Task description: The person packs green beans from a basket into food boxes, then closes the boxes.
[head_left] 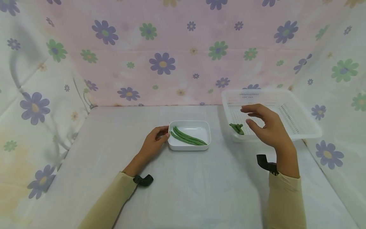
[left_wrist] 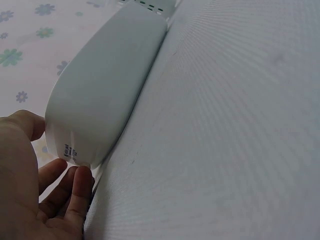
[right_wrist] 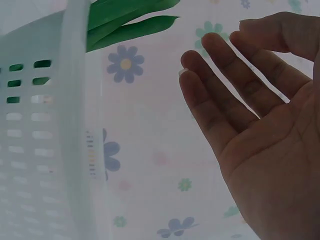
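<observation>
A small white rectangular dish [head_left: 189, 148] lies on the table with several long green beans [head_left: 188, 137] across it. My left hand [head_left: 154, 142] holds the dish at its left end. In the left wrist view the thumb and bent fingers [left_wrist: 80, 187] meet the end wall of the dish [left_wrist: 107, 80], beside a small dark marking. My right hand [head_left: 268, 125] is raised over the white perforated basket [head_left: 303, 127], its fingers loosely bent and spread, nothing in them. More green beans [head_left: 237, 128] are bunched at the basket's front left corner, ends showing above the rim in the right wrist view.
The table [head_left: 183, 190] has a pale cloth cover. A flowered curtain [head_left: 183, 54] rises behind it and along both sides. The basket stands at the back right, close to the right-hand curtain, with the dish to its left.
</observation>
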`<state>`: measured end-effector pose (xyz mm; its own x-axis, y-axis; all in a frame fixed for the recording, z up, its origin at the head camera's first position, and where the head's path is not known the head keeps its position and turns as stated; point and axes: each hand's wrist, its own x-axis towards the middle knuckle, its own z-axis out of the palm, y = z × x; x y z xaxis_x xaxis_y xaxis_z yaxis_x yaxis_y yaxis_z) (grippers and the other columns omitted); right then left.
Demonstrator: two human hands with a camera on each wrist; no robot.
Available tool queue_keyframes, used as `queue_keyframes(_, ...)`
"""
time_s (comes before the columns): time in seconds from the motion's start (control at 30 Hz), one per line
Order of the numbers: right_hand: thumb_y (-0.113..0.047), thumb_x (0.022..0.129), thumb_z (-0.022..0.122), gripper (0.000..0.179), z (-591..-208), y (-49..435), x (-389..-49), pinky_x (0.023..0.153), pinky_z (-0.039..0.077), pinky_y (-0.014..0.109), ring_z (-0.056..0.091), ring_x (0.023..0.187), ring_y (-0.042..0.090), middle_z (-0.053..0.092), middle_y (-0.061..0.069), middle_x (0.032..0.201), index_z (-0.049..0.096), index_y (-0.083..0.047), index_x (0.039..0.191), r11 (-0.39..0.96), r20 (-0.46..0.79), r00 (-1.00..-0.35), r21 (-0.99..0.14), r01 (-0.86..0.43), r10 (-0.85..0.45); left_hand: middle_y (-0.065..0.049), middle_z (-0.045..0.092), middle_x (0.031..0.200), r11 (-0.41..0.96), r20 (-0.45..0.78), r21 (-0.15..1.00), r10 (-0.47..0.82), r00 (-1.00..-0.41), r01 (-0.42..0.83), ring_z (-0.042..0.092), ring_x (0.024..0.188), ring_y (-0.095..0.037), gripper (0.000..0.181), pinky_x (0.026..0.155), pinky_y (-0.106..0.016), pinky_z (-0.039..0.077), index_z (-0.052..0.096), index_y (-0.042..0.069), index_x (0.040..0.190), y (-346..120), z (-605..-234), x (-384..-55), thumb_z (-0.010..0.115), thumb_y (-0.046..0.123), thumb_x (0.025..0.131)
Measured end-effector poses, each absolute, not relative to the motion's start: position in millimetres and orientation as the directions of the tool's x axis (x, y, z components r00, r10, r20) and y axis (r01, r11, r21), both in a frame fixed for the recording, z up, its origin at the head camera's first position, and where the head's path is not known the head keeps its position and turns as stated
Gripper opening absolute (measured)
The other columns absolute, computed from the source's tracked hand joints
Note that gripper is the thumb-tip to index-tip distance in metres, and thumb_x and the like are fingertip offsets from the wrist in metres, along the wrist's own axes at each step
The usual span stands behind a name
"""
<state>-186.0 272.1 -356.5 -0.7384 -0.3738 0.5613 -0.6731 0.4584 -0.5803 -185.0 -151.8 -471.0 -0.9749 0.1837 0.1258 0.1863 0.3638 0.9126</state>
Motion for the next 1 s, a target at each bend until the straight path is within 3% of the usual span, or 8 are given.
queue_keyframes(0.23,0.015,0.096,0.062,0.044,-379,288,-198,0.107,0.048,0.019,0.063,0.124,0.007,0.068,0.018,0.134,0.065,-0.001,0.137,0.437,0.403,-0.82,-0.703,-0.561,-0.406,-0.019,0.059,0.147,0.369,0.122,0.911,0.182,-0.976,0.183,0.059,0.133,-0.033,0.045,0.099,-0.024,0.05,0.054,-0.002,0.149,-152,-472,-186,0.062,0.018,0.109)
queue_keyframes(0.7,0.004,0.098,0.072,0.03,-396,298,-207,0.104,0.05,0.021,0.064,0.116,0.011,0.073,0.007,0.122,0.075,-0.009,0.125,0.521,0.231,-0.858,-0.713,-0.47,-0.458,-0.019,0.058,0.147,0.365,0.115,0.915,0.171,-0.978,0.172,0.058,0.133,-0.034,0.044,0.109,-0.055,0.049,0.054,-0.003,0.148,-150,-471,-185,0.061,0.015,0.109)
queue_keyframes(0.87,-0.002,0.099,0.073,0.024,-397,296,-207,0.104,0.052,0.026,0.068,0.114,0.015,0.073,0.004,0.12,0.075,-0.011,0.121,0.586,0.175,-0.894,-0.701,-0.407,-0.412,-0.019,0.059,0.146,0.369,0.115,0.913,0.172,-0.978,0.172,0.058,0.133,-0.033,0.044,0.107,-0.05,0.051,0.054,-0.003,0.148,-150,-471,-185,0.062,0.015,0.109)
queue_keyframes(1.0,-0.002,0.098,0.074,0.021,-397,295,-207,0.104,0.053,0.031,0.069,0.113,0.023,0.073,0.005,0.119,0.076,-0.01,0.118,0.606,0.158,-0.905,-0.696,-0.386,-0.395,-0.019,0.06,0.144,0.365,0.118,0.915,0.171,-0.978,0.174,0.06,0.131,-0.033,0.043,0.1,-0.03,0.052,0.055,-0.002,0.147,-151,-471,-185,0.062,0.016,0.108)
